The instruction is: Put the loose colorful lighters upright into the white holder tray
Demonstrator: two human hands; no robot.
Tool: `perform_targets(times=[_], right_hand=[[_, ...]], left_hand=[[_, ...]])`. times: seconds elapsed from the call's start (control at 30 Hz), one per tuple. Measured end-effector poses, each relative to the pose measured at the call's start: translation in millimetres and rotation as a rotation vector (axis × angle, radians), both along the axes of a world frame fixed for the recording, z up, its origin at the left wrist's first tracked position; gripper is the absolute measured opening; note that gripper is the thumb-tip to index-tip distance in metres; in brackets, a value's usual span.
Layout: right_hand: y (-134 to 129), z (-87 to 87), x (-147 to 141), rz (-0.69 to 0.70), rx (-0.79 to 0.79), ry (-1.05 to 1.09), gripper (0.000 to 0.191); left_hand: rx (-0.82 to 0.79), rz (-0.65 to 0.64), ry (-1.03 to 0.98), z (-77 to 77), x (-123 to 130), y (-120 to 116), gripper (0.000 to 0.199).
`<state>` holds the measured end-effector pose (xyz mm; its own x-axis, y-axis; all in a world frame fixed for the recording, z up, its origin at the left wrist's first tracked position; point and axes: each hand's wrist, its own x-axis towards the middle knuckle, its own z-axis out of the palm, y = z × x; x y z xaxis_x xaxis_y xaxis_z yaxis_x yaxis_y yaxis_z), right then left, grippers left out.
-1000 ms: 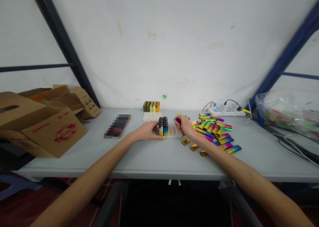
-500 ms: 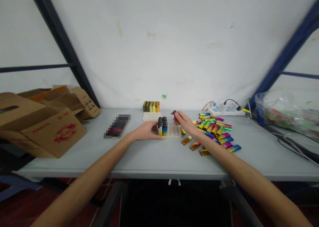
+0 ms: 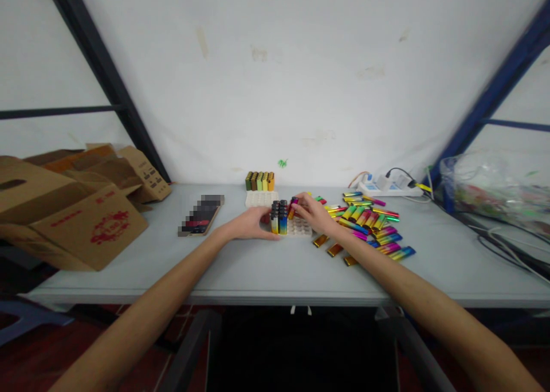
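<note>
My left hand (image 3: 252,223) rests on the table at the left end of a pale tray with round holes (image 3: 299,227), its thumb and fingers apart around that end. Two columns of upright lighters (image 3: 279,217) with dark tops stand in the tray's left part. My right hand (image 3: 313,213) pinches a red and purple lighter (image 3: 293,207), slightly tilted, over the tray just right of those columns. Many shiny coloured lighters (image 3: 365,220) lie loose on the table to the right of the tray, partly behind my right forearm.
Behind stands a second pale tray (image 3: 261,199), with a block of green, yellow and orange lighters (image 3: 259,181) by the wall. A phone (image 3: 201,215) and cardboard boxes (image 3: 94,220) lie left; a power strip (image 3: 387,187), cables and a plastic bag (image 3: 494,185) are right.
My right hand has moved left with the lighter, from above the tray's right part to beside the standing columns. My left hand has stayed nearly in place.
</note>
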<state>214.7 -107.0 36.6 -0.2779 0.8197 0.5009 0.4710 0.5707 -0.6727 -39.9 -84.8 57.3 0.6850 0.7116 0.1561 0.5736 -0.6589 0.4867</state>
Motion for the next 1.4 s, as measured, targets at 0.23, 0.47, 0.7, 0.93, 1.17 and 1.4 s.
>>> perform_targets(times=[0.23,0.47,0.7,0.93,1.17,1.4], right_hand=[[-3,7.2,5,0.012,0.015,-0.303,0.02],[0,22.9,31,-0.198,0.083,-0.724,0.029],[23,17.6,77,-0.236,0.015,-0.844,0.029],[28,15.6,90,-0.215,-0.037,-0.846,0.025],[25,21.7,90,-0.228,0.02,-0.767,0.026],[16,32.3,77,-0.26,0.059,-0.284,0.035]], left_hand=[[-0.002,-0.01,0.014,1.2,0,-1,0.067],[0.004,-0.008,0.038,-0.2,-1,1,0.067],[0.017,0.017,0.021,0.8,-2,0,0.067],[0.002,0.02,0.04,3.5,0,-2,0.067],[0.01,0.019,0.031,2.1,0,-1,0.067],[0.022,-0.002,0.035,-2.7,-3,3,0.067]])
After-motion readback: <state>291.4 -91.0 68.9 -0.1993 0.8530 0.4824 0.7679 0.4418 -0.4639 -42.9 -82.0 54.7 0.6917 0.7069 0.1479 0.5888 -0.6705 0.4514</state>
